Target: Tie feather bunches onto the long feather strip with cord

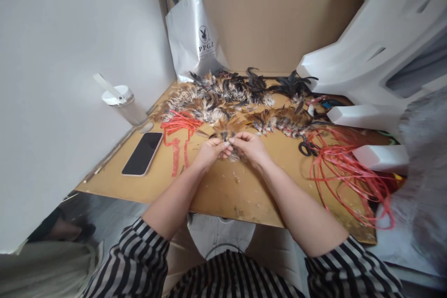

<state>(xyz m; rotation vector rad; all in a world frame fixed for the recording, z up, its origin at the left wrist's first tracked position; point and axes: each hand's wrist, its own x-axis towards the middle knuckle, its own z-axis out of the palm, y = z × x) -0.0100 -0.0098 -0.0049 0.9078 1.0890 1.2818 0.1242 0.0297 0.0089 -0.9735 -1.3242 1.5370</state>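
Both my hands meet over the middle of the table, fingertips pinched together on a small bunch of brown feathers (pixel 228 126). My left hand (pixel 211 150) grips its near end from the left. From the right, my right hand (pixel 250 148) pinches the same spot, thumb against thumb. Whatever tie may lie between the fingertips is too small to make out. Just beyond lie a row of brown feather bunches (pixel 279 121) and a larger heap of brown and black ones (pixel 223 91). Left of my hands sits a pile of cut red plastic strips (pixel 181 122).
A phone (pixel 142 153) lies at the left, near a lidded cup (pixel 124 104). A silver bag (pixel 195 37) stands at the back. Scissors (pixel 307 148), a tangle of red strips (pixel 344 167) and white foam pieces (pixel 366 118) occupy the right side. A grey partition (pixel 80 56) borders the left.
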